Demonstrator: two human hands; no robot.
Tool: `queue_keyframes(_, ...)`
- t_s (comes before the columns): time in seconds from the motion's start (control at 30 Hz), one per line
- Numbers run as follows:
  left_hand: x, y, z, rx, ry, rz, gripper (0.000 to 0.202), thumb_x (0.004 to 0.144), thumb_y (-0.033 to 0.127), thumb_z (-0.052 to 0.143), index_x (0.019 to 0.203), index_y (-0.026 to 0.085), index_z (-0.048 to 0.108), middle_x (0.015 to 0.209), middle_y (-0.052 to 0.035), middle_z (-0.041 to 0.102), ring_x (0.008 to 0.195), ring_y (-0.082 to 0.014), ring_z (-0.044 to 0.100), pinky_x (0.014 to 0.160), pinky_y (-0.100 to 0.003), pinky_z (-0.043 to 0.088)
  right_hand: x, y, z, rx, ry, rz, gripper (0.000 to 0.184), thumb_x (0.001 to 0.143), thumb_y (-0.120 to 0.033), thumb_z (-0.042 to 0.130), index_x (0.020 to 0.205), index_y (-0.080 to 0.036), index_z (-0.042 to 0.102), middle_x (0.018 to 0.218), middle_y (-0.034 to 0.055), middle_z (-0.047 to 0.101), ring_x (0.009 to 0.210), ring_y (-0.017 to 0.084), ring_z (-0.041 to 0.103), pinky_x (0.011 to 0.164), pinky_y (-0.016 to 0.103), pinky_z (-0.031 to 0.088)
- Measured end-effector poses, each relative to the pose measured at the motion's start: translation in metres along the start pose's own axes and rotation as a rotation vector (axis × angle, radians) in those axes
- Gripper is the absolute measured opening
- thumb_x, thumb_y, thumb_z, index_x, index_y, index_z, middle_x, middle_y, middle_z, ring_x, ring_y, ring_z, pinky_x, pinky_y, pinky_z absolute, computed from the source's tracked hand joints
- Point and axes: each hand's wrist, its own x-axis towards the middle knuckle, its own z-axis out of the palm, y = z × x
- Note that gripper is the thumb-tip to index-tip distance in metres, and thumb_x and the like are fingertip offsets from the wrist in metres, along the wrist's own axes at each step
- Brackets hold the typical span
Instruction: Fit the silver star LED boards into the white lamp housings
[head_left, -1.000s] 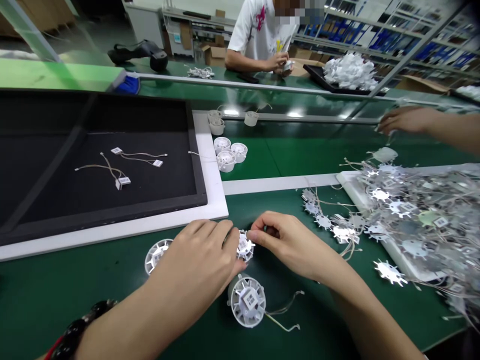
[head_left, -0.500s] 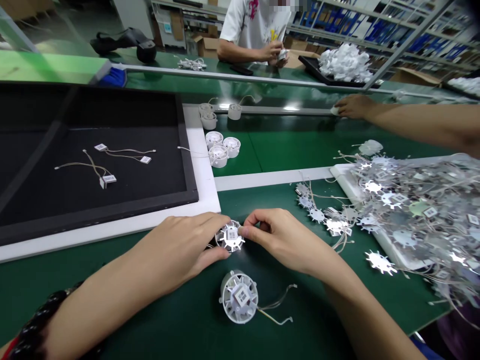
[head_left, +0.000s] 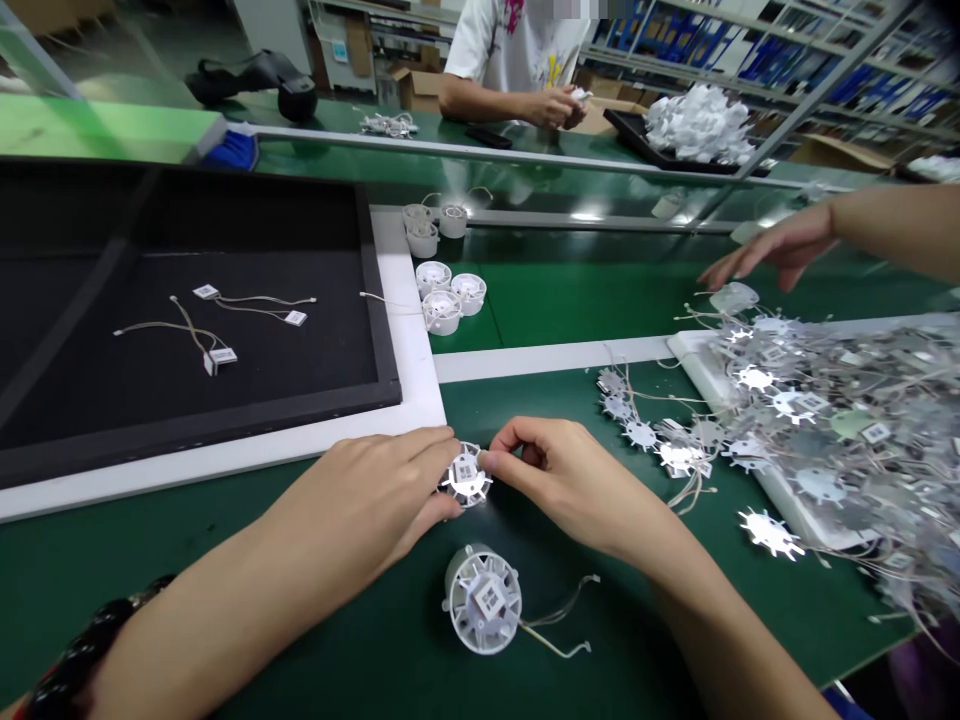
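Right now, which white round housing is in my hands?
The housing between your left hand and right hand; the wired one below sits untouched on the mat.

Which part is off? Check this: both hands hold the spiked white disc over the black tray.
Wrong place: the left hand and right hand hold the spiked white disc over the green bench mat, not the black tray, as the head view shows.
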Motion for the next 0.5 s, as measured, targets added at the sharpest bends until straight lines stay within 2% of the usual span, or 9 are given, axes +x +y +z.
queue_keyframes(0.13, -0.001, -0.003, 0.005, -0.033, 0.053, 0.019, 0.028, 0.094, 0.023, 0.073, 0.121, 0.016, 0.071, 0.119, -0.01, 0.078, 0.095, -0.0353, 0.079, 0.066, -0.043, 0.065, 0.0, 0.002, 0.002, 0.021, 0.008, 0.009, 0.026, 0.097, -0.038, 0.061, 0.078, -0.021, 0.065, 0.065, -0.0042, 0.056, 0.06, 0.013, 0.042, 0.057, 0.028, 0.031)
queue_keyframes(0.33, -0.007, -0.014, 0.022, -0.111, 0.225, 0.06, 0.028, 0.096, 0.029, 0.072, 0.122, 0.02, 0.068, 0.119, -0.0073, 0.078, 0.095, -0.0333, 0.079, 0.067, -0.04, 0.064, 0.0, 0.004, 0.005, 0.066, 0.017, 0.007, 0.025, 0.097, -0.038, 0.062, 0.079, -0.021, 0.065, 0.069, -0.0037, 0.06, 0.063, 0.013, 0.047, 0.057, 0.027, 0.034)
queue_keyframes(0.4, -0.007, -0.015, 0.019, -0.14, 0.186, 0.06, 0.024, 0.097, 0.028, 0.069, 0.119, 0.019, 0.068, 0.118, -0.0078, 0.077, 0.097, -0.0328, 0.078, 0.071, -0.04, 0.065, -0.001, 0.003, 0.007, 0.067, 0.018, 0.002, 0.024, 0.097, -0.036, 0.062, 0.079, -0.021, 0.065, 0.069, -0.0038, 0.062, 0.063, 0.012, 0.048, 0.057, 0.027, 0.035)
queue_keyframes(0.5, -0.005, -0.013, 0.009, -0.187, 0.04, 0.032, 0.022, 0.099, 0.024, 0.065, 0.119, 0.019, 0.068, 0.115, -0.008, 0.077, 0.102, -0.0315, 0.077, 0.084, -0.042, 0.064, -0.003, 0.003, 0.008, 0.069, 0.022, 0.001, 0.023, 0.097, -0.035, 0.062, 0.078, -0.021, 0.066, 0.07, -0.0039, 0.064, 0.063, 0.012, 0.05, 0.057, 0.027, 0.036)
